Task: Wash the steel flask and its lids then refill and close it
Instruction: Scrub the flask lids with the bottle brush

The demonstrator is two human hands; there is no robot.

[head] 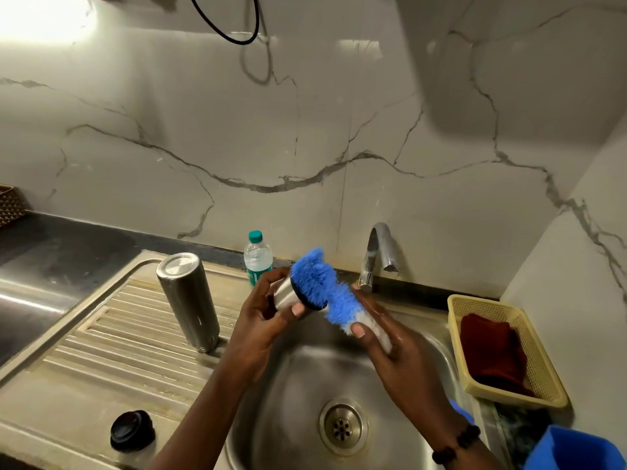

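The steel flask [188,301] stands upside down on the ribbed drainboard [101,337], left of the sink bowl. A black inner lid [132,430] lies on the drainboard near its front edge. Over the sink, my left hand [263,317] grips a steel cup-shaped lid [284,295] with a dark rim. My right hand [386,347] holds a brush [325,290] with blue bristles by its white handle. The bristles press against the open end of the steel lid.
A steel sink bowl [305,385] with a drain lies below my hands. The tap [376,256] stands behind it, with no water seen running. A small plastic water bottle [258,256] sits by the wall. A yellow basket [502,347] with a dark red cloth is at the right.
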